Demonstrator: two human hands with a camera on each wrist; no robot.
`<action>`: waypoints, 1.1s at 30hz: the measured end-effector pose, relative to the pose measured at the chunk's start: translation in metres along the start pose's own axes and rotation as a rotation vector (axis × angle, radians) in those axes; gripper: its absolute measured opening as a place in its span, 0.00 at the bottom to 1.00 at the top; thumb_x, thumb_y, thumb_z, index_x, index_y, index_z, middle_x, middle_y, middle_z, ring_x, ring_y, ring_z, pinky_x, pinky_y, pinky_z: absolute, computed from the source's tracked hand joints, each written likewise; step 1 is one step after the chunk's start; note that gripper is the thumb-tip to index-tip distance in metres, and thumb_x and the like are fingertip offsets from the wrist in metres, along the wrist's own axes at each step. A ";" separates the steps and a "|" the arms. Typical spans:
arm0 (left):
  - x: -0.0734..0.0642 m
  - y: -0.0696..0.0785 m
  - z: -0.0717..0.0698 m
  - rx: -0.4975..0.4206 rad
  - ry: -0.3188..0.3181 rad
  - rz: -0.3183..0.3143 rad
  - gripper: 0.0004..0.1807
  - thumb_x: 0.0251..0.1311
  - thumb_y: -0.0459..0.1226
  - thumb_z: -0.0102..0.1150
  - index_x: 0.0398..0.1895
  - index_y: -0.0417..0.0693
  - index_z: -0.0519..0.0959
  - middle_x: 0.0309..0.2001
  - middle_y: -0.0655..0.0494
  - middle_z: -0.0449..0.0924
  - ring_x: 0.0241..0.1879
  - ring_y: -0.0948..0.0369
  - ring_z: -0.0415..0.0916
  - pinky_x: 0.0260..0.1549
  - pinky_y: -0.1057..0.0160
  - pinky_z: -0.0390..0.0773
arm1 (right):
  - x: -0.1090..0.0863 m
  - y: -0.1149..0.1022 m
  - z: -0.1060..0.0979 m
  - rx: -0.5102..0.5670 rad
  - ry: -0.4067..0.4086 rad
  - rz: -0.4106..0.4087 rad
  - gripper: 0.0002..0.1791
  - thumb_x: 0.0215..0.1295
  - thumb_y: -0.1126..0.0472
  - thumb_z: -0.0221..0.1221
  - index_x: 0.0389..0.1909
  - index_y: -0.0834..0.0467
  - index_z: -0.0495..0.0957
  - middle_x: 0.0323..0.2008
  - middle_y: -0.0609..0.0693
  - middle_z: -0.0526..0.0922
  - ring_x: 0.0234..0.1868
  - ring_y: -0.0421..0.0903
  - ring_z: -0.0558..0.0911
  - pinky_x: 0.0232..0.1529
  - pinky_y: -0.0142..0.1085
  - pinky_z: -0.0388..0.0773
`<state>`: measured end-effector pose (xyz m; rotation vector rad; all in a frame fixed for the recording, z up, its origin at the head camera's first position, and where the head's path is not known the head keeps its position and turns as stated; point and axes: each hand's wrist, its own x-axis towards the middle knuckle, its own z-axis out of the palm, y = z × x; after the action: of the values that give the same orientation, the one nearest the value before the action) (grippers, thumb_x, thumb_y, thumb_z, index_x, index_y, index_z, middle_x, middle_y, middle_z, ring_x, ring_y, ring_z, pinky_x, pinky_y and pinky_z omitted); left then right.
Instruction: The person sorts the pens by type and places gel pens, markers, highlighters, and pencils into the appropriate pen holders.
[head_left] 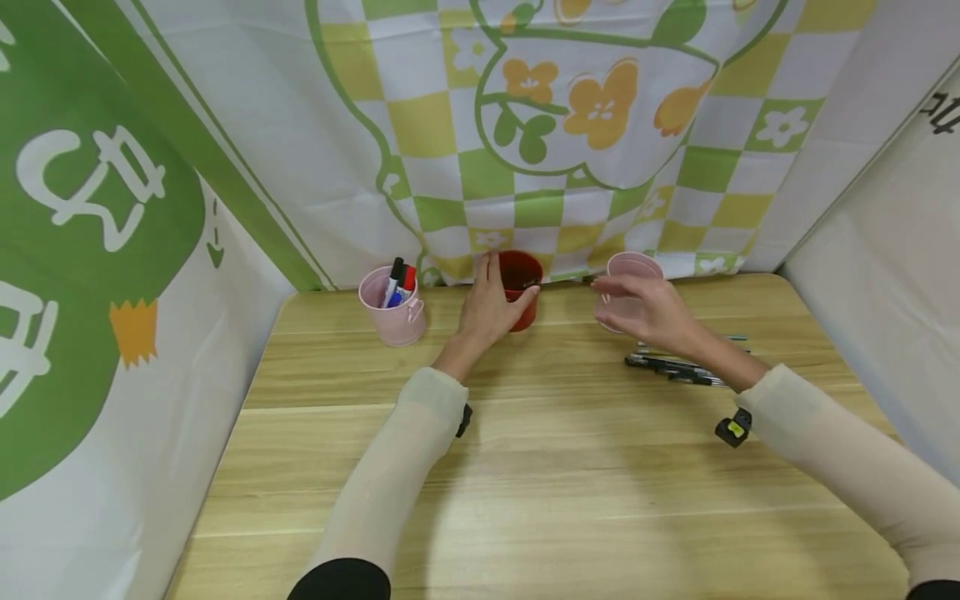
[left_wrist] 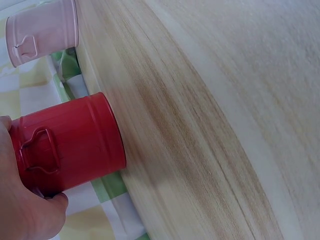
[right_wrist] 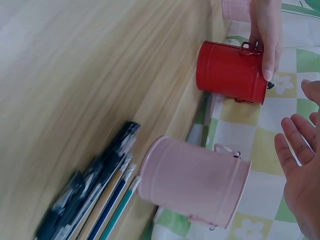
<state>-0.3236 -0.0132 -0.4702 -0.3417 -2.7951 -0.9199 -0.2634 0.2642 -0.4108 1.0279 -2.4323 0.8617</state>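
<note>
Gripping one red bucket point(left_wrist: 77, 137): left hand point(head_left: 487, 312), fingers curled. Pink buckets point(head_left: 399, 327) point(right_wrist: 192, 182), two: nine and three o'clock of red. Right hand point(head_left: 652, 310): fingers extended.

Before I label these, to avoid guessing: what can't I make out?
Head view: contents of the red bucket, shadowed, partly behind the left hand.
Head view: front rim of the right pink bucket, behind the right hand.
Head view: lower ends of the markers, hidden by the left pink bucket.
Right wrist view: lower ends of the pens, cut off by the bottom edge.
</note>
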 end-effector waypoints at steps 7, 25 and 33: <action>0.000 -0.002 0.002 0.001 -0.005 -0.002 0.55 0.60 0.69 0.47 0.78 0.45 0.43 0.77 0.50 0.42 0.61 0.45 0.71 0.49 0.48 0.78 | -0.019 0.004 -0.007 -0.043 -0.035 -0.051 0.27 0.48 0.68 0.73 0.52 0.63 0.80 0.49 0.55 0.85 0.45 0.52 0.84 0.44 0.42 0.78; -0.001 -0.002 0.002 -0.016 -0.002 -0.014 0.55 0.59 0.68 0.49 0.79 0.46 0.43 0.77 0.51 0.43 0.64 0.47 0.68 0.53 0.48 0.77 | -0.059 0.015 -0.023 -0.082 -0.078 -0.031 0.26 0.46 0.67 0.75 0.50 0.60 0.82 0.44 0.50 0.86 0.44 0.47 0.85 0.46 0.35 0.78; 0.001 -0.002 0.002 -0.018 0.009 -0.006 0.55 0.59 0.68 0.49 0.79 0.46 0.43 0.77 0.51 0.43 0.63 0.47 0.69 0.52 0.48 0.77 | -0.077 0.020 -0.030 -0.136 -0.130 -0.015 0.26 0.46 0.64 0.75 0.50 0.61 0.82 0.44 0.51 0.87 0.44 0.46 0.85 0.44 0.38 0.78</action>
<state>-0.3252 -0.0128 -0.4727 -0.3306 -2.7828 -0.9467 -0.2240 0.3341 -0.4373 1.0808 -2.5466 0.6325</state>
